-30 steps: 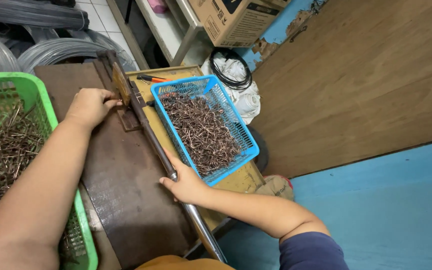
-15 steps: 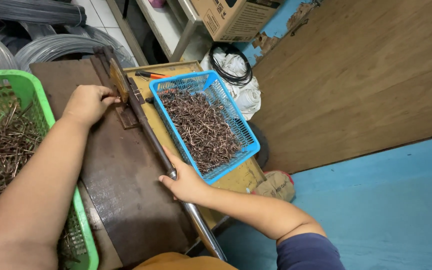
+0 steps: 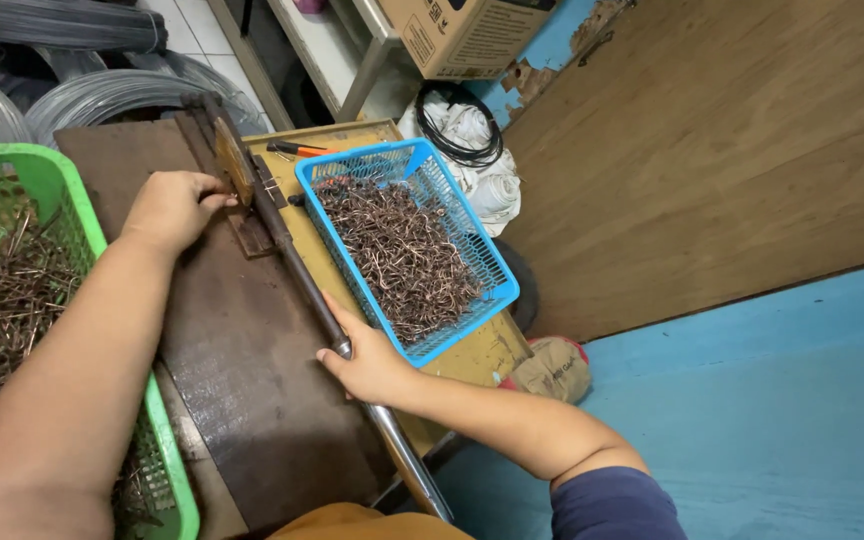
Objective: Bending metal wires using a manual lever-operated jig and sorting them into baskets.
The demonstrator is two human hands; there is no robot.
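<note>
On bench: two hands, two baskets.

We only spot one real package here: a brown cardboard box at the top of the view, sitting on a pale shelf frame, cut off by the upper edge. It's a plain boxy shape, and its front face carries a small dark printed mark and a lighter label patch near the left corner. Lower down by the blue floor there's a tan sack-like bag with faint dark print. No screens or signs that we can see.
</note>
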